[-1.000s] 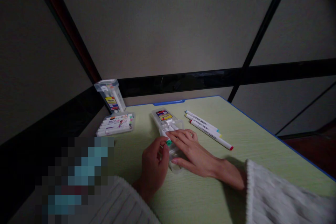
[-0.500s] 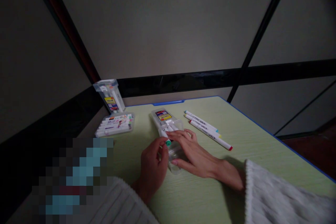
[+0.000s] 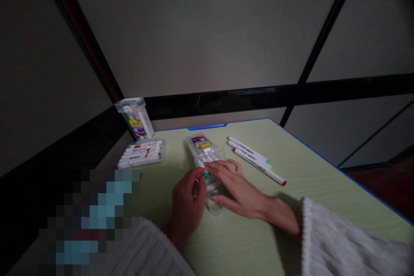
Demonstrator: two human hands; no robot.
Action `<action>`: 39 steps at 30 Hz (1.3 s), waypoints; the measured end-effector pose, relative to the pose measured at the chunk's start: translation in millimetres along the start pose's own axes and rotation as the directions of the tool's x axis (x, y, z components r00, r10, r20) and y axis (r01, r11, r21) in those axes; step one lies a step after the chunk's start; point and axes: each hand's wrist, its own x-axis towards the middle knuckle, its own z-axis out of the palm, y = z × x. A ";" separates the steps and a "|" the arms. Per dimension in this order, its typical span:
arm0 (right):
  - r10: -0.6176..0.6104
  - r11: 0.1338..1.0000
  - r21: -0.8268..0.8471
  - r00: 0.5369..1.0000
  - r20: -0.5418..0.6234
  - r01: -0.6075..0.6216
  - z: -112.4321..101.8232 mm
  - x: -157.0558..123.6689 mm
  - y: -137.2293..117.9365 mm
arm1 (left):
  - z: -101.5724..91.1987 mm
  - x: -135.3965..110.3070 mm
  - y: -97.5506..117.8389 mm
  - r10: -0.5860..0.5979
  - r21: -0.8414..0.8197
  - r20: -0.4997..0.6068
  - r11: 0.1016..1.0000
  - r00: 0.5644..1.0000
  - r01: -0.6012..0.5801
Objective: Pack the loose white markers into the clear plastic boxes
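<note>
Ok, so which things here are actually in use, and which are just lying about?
In use: left hand, pinching the green-capped white marker; right hand, flat on the clear plastic marker case.

Lying about: three loose white markers to the right of the case; flat clear box of markers to the left; upright clear marker box at the back left.

The marker case (image 3: 209, 151) is half covered by the right hand (image 3: 239, 192), the green-capped marker (image 3: 205, 174) partly by the left hand (image 3: 187, 205), and a lower-left patch (image 3: 90, 220) is pixelated.
</note>
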 end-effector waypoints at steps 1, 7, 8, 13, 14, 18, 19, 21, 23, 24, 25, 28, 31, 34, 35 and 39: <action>0.002 1.000 0.000 1.000 0.001 -0.002 -0.1 0.1 -0.2 | 0.1 0.2 -0.4 0.000 -0.001 -0.001 1.000 1.000 0.000; 0.058 0.998 0.004 0.998 0.033 -0.058 -1.3 1.8 -3.0 | 0.7 0.4 1.6 0.025 0.024 -0.018 0.999 1.000 -0.025; 0.069 0.998 0.002 0.997 0.042 -0.069 -1.6 2.2 -3.7 | 0.8 0.1 2.0 0.031 0.028 -0.019 0.999 0.999 -0.030; 0.090 0.996 -0.017 0.994 0.062 -0.089 -1.4 3.0 -5.2 | 1.3 -1.0 1.2 0.031 0.037 -0.009 0.999 0.999 -0.030; 0.087 0.996 -0.019 0.994 0.059 -0.086 -1.1 2.8 -5.2 | 1.5 -0.8 0.7 0.030 0.042 -0.008 0.999 1.000 -0.030; 0.090 0.996 -0.032 0.995 0.046 -0.089 0.1 2.2 -5.0 | 2.0 0.9 -0.8 0.032 0.071 -0.012 0.997 0.999 -0.031; 0.094 0.995 -0.034 0.994 0.049 -0.093 0.2 2.1 -5.1 | 2.1 1.2 -0.9 0.032 0.076 -0.012 0.997 0.999 -0.031; 0.102 0.994 -0.031 0.994 0.050 -0.100 0.4 2.1 -5.1 | 2.3 1.4 -1.0 0.031 0.077 -0.005 0.997 1.000 -0.031; 0.098 0.995 -0.016 0.994 0.039 -0.097 0.6 1.9 -4.8 | 2.3 1.3 -0.9 0.027 0.072 0.003 0.997 1.000 -0.028; 0.091 0.996 -0.006 0.995 0.029 -0.091 0.7 1.9 -4.4 | 2.2 1.2 -0.7 0.022 0.069 0.005 0.997 1.000 -0.023; 0.083 0.997 0.003 0.996 0.019 -0.083 0.9 1.7 -4.0 | 2.0 1.1 -0.6 0.018 0.066 0.005 0.998 1.000 -0.018; 0.062 0.998 0.016 0.998 0.005 -0.062 1.5 1.3 -2.8 | 1.5 1.1 -0.2 0.011 0.065 0.010 0.998 1.000 -0.012; 0.063 0.998 0.002 0.998 0.016 -0.063 1.5 1.1 -2.2 | 1.7 1.1 -0.7 0.008 0.088 0.010 0.996 1.000 -0.009; 0.069 0.998 -0.018 0.997 0.033 -0.068 1.0 1.1 -2.5 | 2.4 1.2 -2.0 -0.006 0.108 0.010 0.994 1.000 0.005; 0.069 0.997 -0.023 0.997 0.036 -0.069 0.8 1.2 -2.7 | 2.7 1.2 -2.4 -0.007 0.113 0.011 0.994 1.000 0.006; 0.067 0.997 -0.035 0.997 0.044 -0.065 0.3 1.4 -3.7 | 3.3 1.9 -2.8 0.002 0.119 0.013 0.993 1.000 -0.003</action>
